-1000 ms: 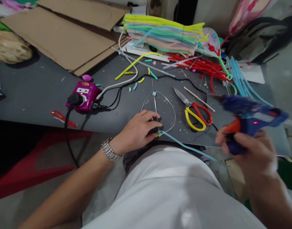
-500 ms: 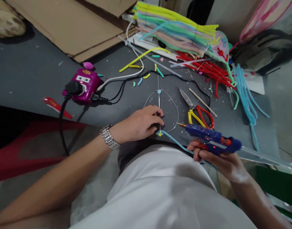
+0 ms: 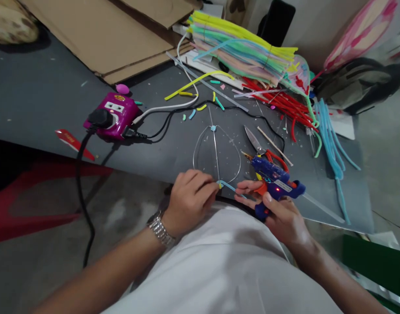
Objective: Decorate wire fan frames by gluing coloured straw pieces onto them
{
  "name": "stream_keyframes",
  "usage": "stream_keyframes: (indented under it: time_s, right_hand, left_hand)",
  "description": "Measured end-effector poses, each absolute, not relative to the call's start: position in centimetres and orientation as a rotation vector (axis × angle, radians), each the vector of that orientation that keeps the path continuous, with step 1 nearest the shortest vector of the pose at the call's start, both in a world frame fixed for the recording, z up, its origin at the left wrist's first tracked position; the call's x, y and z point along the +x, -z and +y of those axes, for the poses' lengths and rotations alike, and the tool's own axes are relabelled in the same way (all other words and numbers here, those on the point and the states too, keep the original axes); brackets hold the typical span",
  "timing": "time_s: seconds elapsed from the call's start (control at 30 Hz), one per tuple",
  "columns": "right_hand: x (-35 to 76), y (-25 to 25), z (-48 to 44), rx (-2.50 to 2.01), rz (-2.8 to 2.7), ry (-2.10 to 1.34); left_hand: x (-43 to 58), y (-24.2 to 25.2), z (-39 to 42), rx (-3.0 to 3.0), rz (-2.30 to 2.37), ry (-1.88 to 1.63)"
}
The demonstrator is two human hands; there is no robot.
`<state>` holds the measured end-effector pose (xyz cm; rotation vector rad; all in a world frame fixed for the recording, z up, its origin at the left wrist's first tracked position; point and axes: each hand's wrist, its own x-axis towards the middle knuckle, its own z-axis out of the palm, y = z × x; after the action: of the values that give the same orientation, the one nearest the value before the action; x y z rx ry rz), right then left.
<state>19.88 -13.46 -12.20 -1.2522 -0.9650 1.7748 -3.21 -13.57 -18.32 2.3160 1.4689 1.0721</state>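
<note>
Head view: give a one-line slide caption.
Left hand pinches the base of a wire frame on a grey table; right hand holds a blue hot-glue gun alongside.

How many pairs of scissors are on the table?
1: the scissors lie on the grey table just beyond the glue gun in the right hand, which hides part of their handles. Clutter may hide more.

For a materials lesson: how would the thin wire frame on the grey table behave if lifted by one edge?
The wire frame is thin open loops, so probably light and springy, flexing rather than rigid. Lying flat, it should slide, not roll. The left hand pinches its lower joint, perhaps because it shifts easily.
</note>
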Motion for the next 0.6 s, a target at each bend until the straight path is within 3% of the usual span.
stream_keyframes:
  time_s: [0.33, 0.6]
  right_hand:
    - [18.3, 12.5, -9.5, -1.233, -1.154, -1.592]
    - [19.3, 11.8, -6.0, -1.222, -1.16, -1.437]
  left_hand:
    - [-1.9, 18.3, -12.8, 2.315, 1.47, -0.984]
    - [-2.9, 17.6, -11.4, 2.483, 1.181, -0.923]
